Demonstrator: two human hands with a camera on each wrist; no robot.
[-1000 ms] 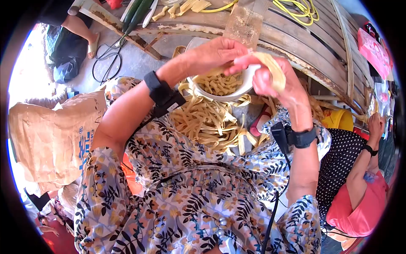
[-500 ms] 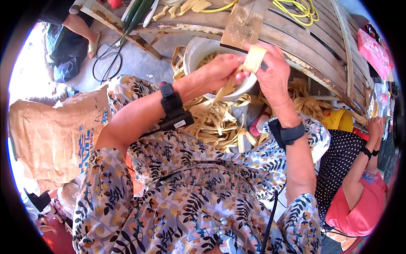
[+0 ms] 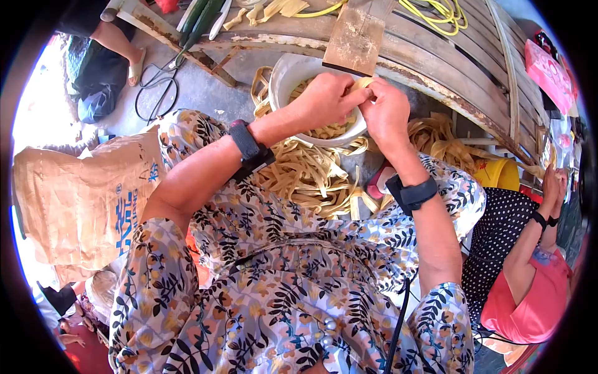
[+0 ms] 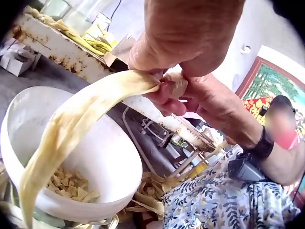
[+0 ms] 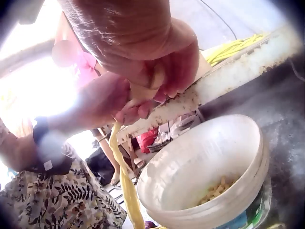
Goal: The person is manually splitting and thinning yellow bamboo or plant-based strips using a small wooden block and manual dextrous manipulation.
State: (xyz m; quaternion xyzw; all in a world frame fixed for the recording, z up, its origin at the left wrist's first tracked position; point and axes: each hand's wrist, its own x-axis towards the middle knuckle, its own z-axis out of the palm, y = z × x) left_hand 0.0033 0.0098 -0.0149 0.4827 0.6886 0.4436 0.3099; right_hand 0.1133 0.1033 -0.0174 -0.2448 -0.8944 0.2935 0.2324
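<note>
Over the bucket, my left hand (image 3: 324, 100) and right hand (image 3: 386, 115) meet with their fingers close together. Both pinch a flat, pale yellow strip (image 4: 71, 124) resembling tofu skin, and a fold of it shows in the right wrist view between the right fingers. One long end hangs below the hands past the bucket rim. The white bucket (image 3: 280, 81) holds many short yellow pieces (image 4: 71, 186). Loose strips (image 3: 317, 181) lie heaped on the floor in front of it. Fingers hide much of the held part.
A slatted bench (image 3: 448, 90) with a rusty edge stands beyond the bucket, bearing a board (image 3: 355, 40), yellow cord (image 3: 439, 12) and cucumber-like green things (image 3: 200, 25). At left is a paper sack (image 3: 81, 206); a person in red (image 3: 529, 299) is at right, near a yellow bucket (image 3: 498, 174).
The strip lay over the right fingers, then in a wide loop round them; now it is mostly hidden between both hands. The hands have drawn together, and the right has turned knuckles up.
</note>
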